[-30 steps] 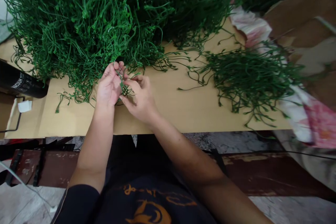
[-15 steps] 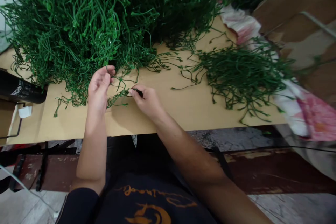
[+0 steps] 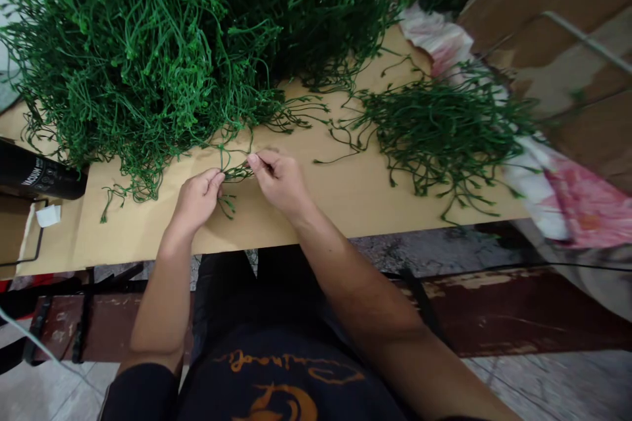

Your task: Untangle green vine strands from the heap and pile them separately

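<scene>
Between my two hands a small bunch of thin green stems (image 3: 237, 173) is stretched just above the cardboard. My left hand (image 3: 197, 200) pinches its left end between thumb and fingertips. My right hand (image 3: 280, 181) is closed on the other end, with something dark partly visible inside the fingers. A huge heap of green plastic stems (image 3: 148, 59) rises right behind my hands. A smaller, flatter pile of stems (image 3: 439, 125) lies to the right.
Brown cardboard (image 3: 336, 204) covers the tabletop. At the left edge lie a black bottle (image 3: 39, 171) and a small white paper (image 3: 48, 216). Pink and white floral cloth (image 3: 587, 204) and a large brown box (image 3: 567, 33) are at the right.
My left hand has come down from the heap's edge, and its raised fingers have closed on the stems. My right hand has stayed near its place, still holding them. The view has shifted slightly.
</scene>
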Motion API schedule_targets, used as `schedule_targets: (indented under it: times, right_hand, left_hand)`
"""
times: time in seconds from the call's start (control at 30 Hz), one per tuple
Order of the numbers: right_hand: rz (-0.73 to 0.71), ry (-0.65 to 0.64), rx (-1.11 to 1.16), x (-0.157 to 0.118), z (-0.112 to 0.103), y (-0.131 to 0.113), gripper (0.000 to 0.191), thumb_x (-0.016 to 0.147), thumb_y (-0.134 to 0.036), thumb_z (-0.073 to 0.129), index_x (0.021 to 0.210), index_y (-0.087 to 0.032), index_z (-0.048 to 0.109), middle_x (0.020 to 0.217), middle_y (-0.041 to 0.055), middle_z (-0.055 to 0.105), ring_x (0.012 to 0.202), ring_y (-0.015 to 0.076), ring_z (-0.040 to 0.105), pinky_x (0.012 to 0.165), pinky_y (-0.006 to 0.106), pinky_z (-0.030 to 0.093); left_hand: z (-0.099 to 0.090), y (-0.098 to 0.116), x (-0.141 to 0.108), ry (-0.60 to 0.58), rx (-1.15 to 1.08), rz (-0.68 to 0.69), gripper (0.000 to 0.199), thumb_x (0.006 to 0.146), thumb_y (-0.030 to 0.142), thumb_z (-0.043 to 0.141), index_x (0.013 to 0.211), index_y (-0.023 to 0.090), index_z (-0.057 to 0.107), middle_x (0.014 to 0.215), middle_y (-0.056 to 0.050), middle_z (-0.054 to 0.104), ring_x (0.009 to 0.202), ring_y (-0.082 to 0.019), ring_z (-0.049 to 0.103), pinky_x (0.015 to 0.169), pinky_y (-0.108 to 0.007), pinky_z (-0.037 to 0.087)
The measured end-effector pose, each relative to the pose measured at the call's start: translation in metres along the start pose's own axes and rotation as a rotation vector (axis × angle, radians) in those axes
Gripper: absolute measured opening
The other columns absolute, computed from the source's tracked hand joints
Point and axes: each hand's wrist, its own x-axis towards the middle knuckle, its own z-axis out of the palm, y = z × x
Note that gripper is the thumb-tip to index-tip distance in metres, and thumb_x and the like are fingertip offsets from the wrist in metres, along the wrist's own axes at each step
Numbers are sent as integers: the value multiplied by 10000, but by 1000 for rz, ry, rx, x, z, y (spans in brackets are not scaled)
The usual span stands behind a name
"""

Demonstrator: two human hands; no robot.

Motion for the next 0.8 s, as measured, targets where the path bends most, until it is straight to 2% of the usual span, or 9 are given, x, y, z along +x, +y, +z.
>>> schedule_targets:
  times: [0.1, 0.2, 0.37, 0.5, 0.6, 0.7, 0.8]
  right_hand:
    - [-24, 80, 14, 2, -6, 4, 392, 821, -485, 472, 572, -185, 507, 658, 22, 454, 671, 129, 442, 613, 279, 375]
    - [-3, 92, 109, 3, -9, 1, 414, 818, -527, 457, 591, -191, 534, 673, 26, 481, 716, 139, 476, 658, 297, 417]
    - [33, -8, 388, -3, -3, -12, 404, 840, -529, 415, 636, -192, 505, 699, 24, 558, 688, 126, 522, 670, 303, 447]
    - [-7, -44, 539, -13, -6, -20, 408, 848, -515, 424, 589, -201, 413, 596, -3, 511, 606, 113, 521, 610, 293, 444]
    - [-31, 91, 544, -13, -29, -25, 413, 873, -528, 362, 608, -211, 392, 549, -15, 451, 532, 105, 492, 538, 286, 427]
    - [-14, 236, 430, -8, -55, -27, 407, 892, -516, 321, 632, -218, 416, 568, -6, 437, 568, 119, 519, 554, 301, 443]
    - [7, 263, 439, -5, -61, -17, 400, 896, -492, 334, 622, -212, 420, 583, -5, 462, 584, 118, 539, 550, 295, 446]
  left_hand:
    - [9, -7, 3, 70, -21, -54, 293, 866, 359, 366, 655, 197, 488, 554, 14, 479, 543, -120, 435, 551, -238, 321]
    - [14, -9, 4, 88, 13, -77, 286, 868, 355, 360, 666, 202, 493, 552, 15, 467, 536, -123, 413, 544, -239, 303]
    - [17, -5, 6, 129, 89, -94, 281, 873, 356, 354, 698, 208, 517, 567, 9, 494, 551, -132, 425, 553, -244, 300]
    - [16, -6, 11, 138, 205, -124, 277, 864, 351, 377, 662, 213, 509, 570, 2, 494, 558, -142, 421, 559, -255, 278]
    - [10, -14, 15, 222, 251, -238, 266, 856, 332, 392, 646, 209, 501, 574, -3, 493, 548, -147, 409, 553, -266, 250]
    - [6, -24, 16, 320, 204, -279, 285, 860, 360, 388, 657, 203, 512, 590, -7, 511, 562, -149, 430, 560, -265, 255]
    - [6, -28, 12, 292, 103, -252, 295, 855, 390, 399, 675, 198, 531, 615, -7, 544, 594, -145, 466, 578, -257, 293]
